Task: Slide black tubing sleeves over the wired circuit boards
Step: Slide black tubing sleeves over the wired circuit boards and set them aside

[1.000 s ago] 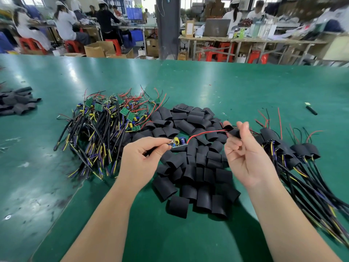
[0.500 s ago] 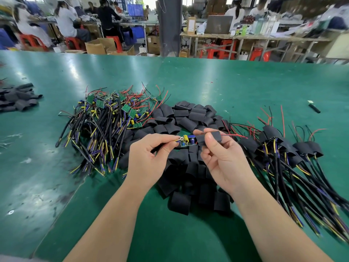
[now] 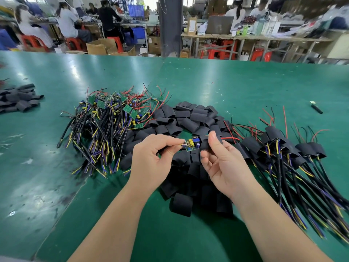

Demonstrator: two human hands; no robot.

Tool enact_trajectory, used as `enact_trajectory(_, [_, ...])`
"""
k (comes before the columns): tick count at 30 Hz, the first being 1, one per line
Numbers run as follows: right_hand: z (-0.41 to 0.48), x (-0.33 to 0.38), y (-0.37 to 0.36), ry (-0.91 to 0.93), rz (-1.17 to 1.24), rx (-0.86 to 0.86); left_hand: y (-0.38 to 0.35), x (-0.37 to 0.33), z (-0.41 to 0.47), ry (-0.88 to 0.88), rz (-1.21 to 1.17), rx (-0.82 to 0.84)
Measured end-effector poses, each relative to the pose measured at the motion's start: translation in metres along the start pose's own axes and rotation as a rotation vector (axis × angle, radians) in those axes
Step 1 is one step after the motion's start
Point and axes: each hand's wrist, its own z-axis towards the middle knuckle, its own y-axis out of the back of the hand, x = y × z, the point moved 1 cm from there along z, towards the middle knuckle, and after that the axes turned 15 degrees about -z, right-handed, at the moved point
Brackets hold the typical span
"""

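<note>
Sliding now: the sleeve [image 3: 205, 145] sits at the right end of the board [image 3: 194, 145], its mouth just starting over it; most of the board shows bare.
Grip, left: left hand [image 3: 151, 159] has thumb and forefinger clamped on the board's left end, by a small metal ring; the other fingers are curled under.
Grip, right: right hand [image 3: 226, 165] pinches the sleeve between thumb and forefinger, the rest loosely curled below.
Leads: red wire [image 3: 229, 138] comes out of the sleeve's right end, so it looks already threaded.
Doing it well: hold the board level and steady, keep the sleeve mouth round rather than squashed flat, and draw it left along the board's length.
Snag risk: the yellow capacitor [image 3: 190, 142] stands proud; ease the mouth over it, don't force.
Stop point: judging by the done pile [image 3: 277, 140] at right, cover the whole board.
Stock: bare boards [image 3: 105, 118] at left; loose sleeves [image 3: 188, 120] under and beyond the hands, on the table [image 3: 236, 82].
</note>
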Motion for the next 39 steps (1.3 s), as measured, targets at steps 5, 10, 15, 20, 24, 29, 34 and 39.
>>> enact_trajectory(5, [-0.0019, -0.0015, -0.0003, -0.049, -0.101, -0.015, 0.0012, 0.0014, -0.0012, -0.042, 0.033, 0.022])
enact_trajectory(10, [0.0001, -0.0022, 0.0014, -0.06, -0.129, 0.016, -0.0014, -0.0011, -0.0004, -0.034, 0.025, 0.014])
enact_trajectory(15, [-0.0007, 0.0046, 0.0025, 0.115, -0.024, 0.203, 0.0013, -0.002, 0.0007, 0.064, -0.094, -0.047])
enact_trajectory(20, [-0.0005, 0.0034, 0.0025, 0.185, -0.011, 0.272, 0.0008, -0.0049, 0.0015, 0.09, -0.151, -0.05])
enact_trajectory(24, [-0.0001, 0.0021, 0.0028, 0.22, 0.024, 0.304, 0.0016, -0.0049, 0.0015, 0.118, -0.196, -0.064])
enact_trajectory(29, [0.0005, 0.0011, 0.003, 0.245, 0.024, 0.304, 0.0003, -0.0051, 0.0005, 0.118, -0.189, -0.059])
enact_trajectory(34, [-0.0015, 0.0029, 0.004, 0.269, -0.017, 0.328, -0.0006, -0.0044, -0.0002, 0.111, -0.163, -0.049])
enact_trajectory(39, [-0.0028, 0.0002, -0.0005, 0.245, -0.084, 0.306, 0.0007, -0.0049, -0.0001, 0.059, -0.102, -0.046])
